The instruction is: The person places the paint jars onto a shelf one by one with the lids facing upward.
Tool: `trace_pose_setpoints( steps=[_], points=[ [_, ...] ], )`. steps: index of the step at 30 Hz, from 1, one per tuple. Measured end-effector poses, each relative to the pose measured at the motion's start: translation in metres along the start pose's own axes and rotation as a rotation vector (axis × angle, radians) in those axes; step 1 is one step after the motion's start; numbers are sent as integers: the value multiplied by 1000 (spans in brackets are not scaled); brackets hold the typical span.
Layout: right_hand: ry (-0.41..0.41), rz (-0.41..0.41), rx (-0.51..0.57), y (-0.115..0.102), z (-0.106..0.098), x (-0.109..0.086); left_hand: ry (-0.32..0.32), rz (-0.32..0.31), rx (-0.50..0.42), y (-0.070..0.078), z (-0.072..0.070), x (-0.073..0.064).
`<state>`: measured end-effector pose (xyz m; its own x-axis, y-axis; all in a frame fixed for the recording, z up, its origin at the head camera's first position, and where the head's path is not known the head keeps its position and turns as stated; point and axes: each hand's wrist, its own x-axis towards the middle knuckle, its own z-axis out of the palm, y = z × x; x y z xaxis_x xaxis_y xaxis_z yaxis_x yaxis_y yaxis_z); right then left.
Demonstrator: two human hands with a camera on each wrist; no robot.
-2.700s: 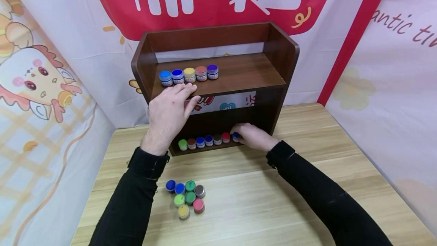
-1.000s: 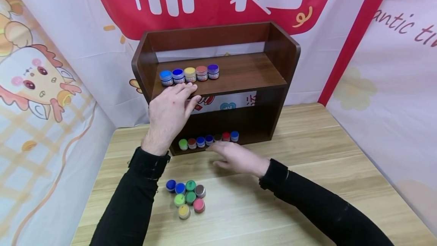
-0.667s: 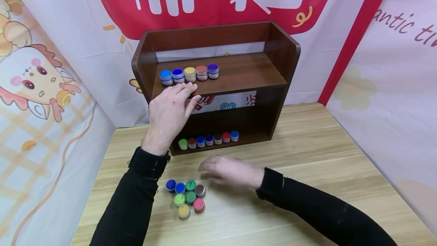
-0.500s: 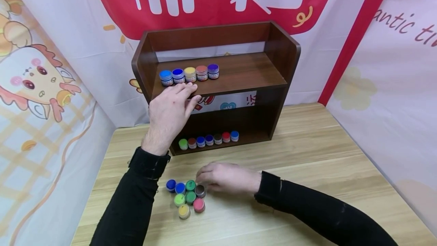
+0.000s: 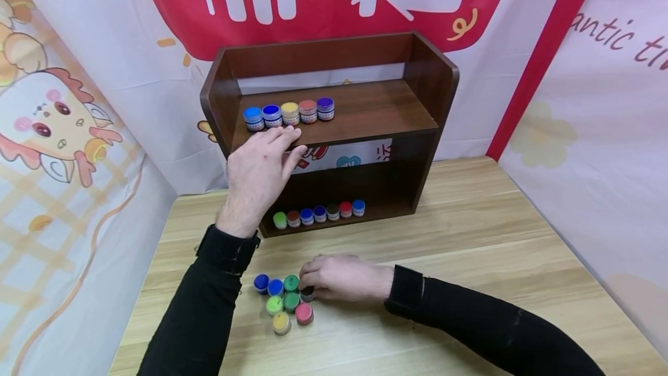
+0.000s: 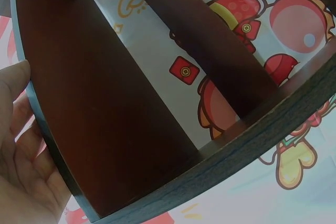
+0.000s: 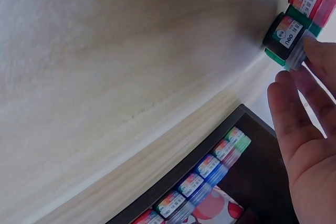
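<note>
My right hand is at the edge of the jar cluster on the table, its thumb and fingertips pinching a black paint jar by its clear lid. Right beside it stand green jars and a pink jar. Blue, light green and yellow jars make up the rest of the cluster. My left hand rests on the front edge of the brown shelf unit's upper board. Its fingers lie on top, below the upper jar row. In the left wrist view, the thumb touches the board's edge.
Blue, yellow, salmon and violet jars line the upper board's left part. Along the bottom board runs another row, from a light green jar to a blue jar. Printed cloth hangs behind and at both sides.
The right hand has let go of the blue jar at the bottom row's right end. It has come down to the cluster and taken the black jar's lid. The left hand stays put.
</note>
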<state>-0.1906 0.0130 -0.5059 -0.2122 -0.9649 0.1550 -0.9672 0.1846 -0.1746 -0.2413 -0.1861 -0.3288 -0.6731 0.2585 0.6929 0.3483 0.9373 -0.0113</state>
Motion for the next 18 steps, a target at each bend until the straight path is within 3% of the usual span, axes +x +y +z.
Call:
trace_pose_setpoints(
  steps=[10, 18],
  points=[
    [-16, 87, 76, 7, -8, -3, -4, 0, -2, 0, 0, 0],
    [23, 252, 22, 3, -11, -4, -6, -4, -1, 0, 0, 0]
  ],
)
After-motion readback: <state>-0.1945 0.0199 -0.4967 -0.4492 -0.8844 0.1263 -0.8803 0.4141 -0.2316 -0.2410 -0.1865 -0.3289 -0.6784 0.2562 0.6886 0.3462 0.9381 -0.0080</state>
